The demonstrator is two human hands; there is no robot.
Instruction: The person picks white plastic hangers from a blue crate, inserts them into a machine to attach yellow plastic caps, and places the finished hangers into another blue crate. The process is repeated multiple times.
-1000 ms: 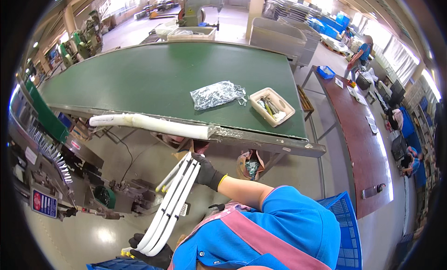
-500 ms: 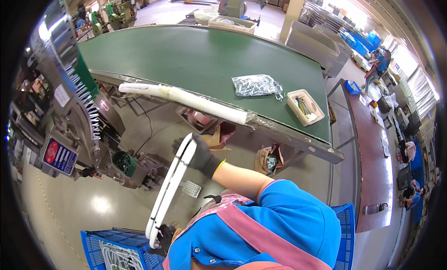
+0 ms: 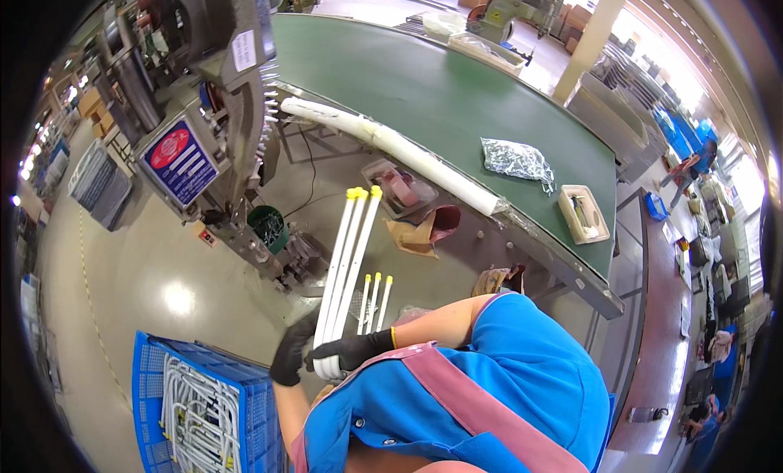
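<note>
A green surface [image 3: 391, 81] spreads at twelve o'clock; a long red-brown surface [image 3: 656, 338] runs at four. A cream pillar [image 3: 591, 47] stands between one and two, bright windows [image 3: 673, 53] at two; grey floor [image 3: 155, 314] gleams at eight.

Tubes [image 3: 358, 261] turned about: yellow ends [image 3: 375, 192] now up, near centre of frame, bends [image 3: 328, 368] low. Right hand [image 3: 352, 351] dropped from the tubes' top to their lower end, now beside left hand [image 3: 293, 355]. View swung left: table [image 3: 408, 81] shifted right, more of crate [image 3: 148, 408] showing lower left
</note>
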